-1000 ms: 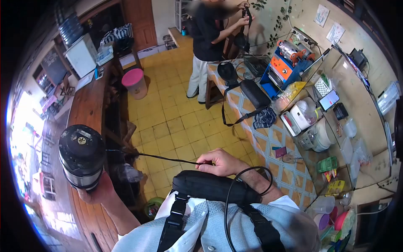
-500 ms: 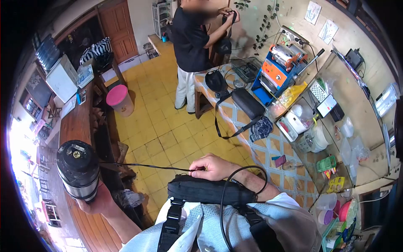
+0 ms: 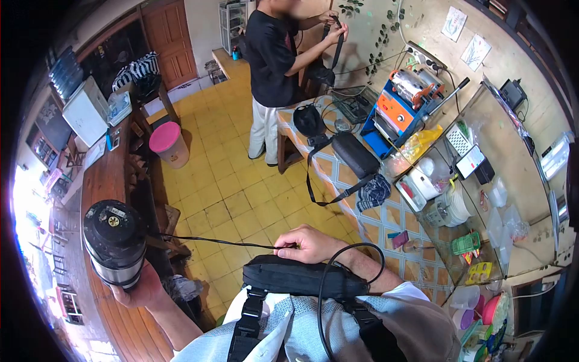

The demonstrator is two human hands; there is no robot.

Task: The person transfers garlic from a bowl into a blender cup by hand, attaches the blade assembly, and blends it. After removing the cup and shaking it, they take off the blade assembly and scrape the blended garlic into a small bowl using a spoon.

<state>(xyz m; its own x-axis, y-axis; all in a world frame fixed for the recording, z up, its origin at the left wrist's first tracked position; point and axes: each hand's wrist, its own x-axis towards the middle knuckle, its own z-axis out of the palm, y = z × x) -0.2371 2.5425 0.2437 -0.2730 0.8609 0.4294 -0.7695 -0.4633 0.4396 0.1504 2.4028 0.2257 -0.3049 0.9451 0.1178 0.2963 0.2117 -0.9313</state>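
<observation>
My left hand (image 3: 140, 288) grips the silver lower part of a black and silver cylindrical electric appliance (image 3: 113, 226), whose exact kind I cannot make out. Its black end faces up, with a small brass-coloured round fitting in the centre. From the appliance a thin black cord (image 3: 217, 241) runs across, taut, to my right hand (image 3: 306, 244). The right fingers are closed around the cord, just above the black pouch (image 3: 304, 274) strapped across my front. A second, thicker black cable (image 3: 322, 289) loops over my right forearm.
A wooden counter (image 3: 136, 329) runs along my left, and a pink-lidded bucket (image 3: 170, 145) stands beside it. Across the tiled floor, a person in a black shirt (image 3: 271, 57) holds a strap. A tile-patterned table (image 3: 386, 226) bears a black bag (image 3: 354, 154) and a blue-orange machine (image 3: 395, 114).
Both my hands keep their hold, and the appliance has shifted very slightly right. My view has turned a little. The other person's hands have moved along the strap.
</observation>
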